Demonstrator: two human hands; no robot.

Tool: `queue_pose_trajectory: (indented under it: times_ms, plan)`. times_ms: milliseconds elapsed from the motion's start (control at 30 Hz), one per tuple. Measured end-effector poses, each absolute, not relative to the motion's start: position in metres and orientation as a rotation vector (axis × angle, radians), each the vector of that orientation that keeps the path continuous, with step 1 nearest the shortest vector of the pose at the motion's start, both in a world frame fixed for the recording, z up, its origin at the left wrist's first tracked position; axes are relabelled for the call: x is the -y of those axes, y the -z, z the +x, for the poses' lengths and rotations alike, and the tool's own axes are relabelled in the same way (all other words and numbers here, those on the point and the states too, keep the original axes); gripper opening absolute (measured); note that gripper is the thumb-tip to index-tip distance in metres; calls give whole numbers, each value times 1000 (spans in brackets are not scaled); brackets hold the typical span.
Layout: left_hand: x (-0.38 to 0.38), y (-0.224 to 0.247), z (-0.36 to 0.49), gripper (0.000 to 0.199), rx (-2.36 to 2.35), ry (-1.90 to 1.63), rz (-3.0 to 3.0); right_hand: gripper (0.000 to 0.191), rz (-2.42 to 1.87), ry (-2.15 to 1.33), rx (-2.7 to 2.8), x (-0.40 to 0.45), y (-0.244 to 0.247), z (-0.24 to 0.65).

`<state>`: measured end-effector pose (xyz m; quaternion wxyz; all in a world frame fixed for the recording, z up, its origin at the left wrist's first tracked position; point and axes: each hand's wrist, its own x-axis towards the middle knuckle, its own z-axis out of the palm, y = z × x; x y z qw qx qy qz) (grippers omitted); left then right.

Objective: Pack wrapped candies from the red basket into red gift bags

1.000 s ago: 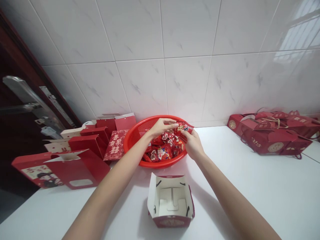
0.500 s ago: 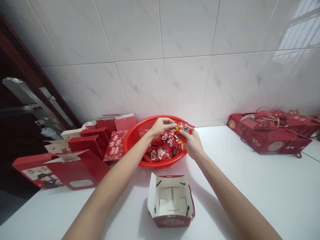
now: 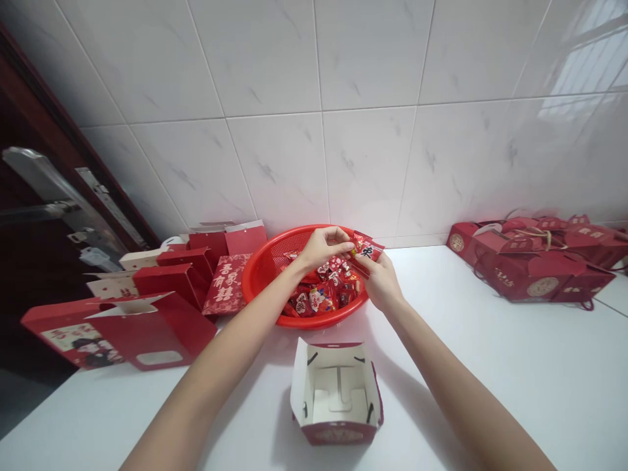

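My left hand [image 3: 324,247] and my right hand [image 3: 383,280] meet above the far right rim of a red plastic basket [image 3: 260,261]. Between their fingertips are red candy packets [image 3: 369,248], which seem to overlap; one shows a large black character on it. Both hands are closed, thumbs pressed on the wrappers. Several red wrapped candies [image 3: 318,299] lie in the basket below. Nearer to me stands a dark red paper box [image 3: 338,433] with its top open and a white inside, where folded bottom flaps show.
Red gift boxes and bags [image 3: 167,330] stand at the left, with a patterned red box [image 3: 226,284] against the basket. Closed dark red boxes [image 3: 534,275] with cord handles sit at the right. Behind the white table [image 3: 466,366] rises a tiled wall; a door handle [image 3: 44,212] is far left.
The packets have turned and spread between my fingers, with a second wrapper edge now showing behind. My left hand has shifted slightly right. The boxes and basket stay put.
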<state>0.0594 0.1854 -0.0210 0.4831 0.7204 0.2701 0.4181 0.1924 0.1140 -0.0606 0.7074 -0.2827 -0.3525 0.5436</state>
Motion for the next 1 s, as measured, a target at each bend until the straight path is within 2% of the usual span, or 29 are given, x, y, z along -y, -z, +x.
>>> queue_pose_trajectory:
  times_ms: [233,533,667,767,1000]
  plan:
    - [-188,19,55,41,-712,-944,1679,33,-613,-1168,753,-115,64,192]
    - [-204,24,47,30,-891,-837,1613,29,-624,-1156,660,-117,63,193]
    - [-203,35,43,12,-1003,-277,2066,27,-614,-1166,663,-117,64,194]
    - [-192,36,46,29,-1008,171,2257,25,-615,-1159,672,-117,64,194]
    - [-184,33,63,20,-1182,594,2308,24,-624,-1167,659,-116,62,194]
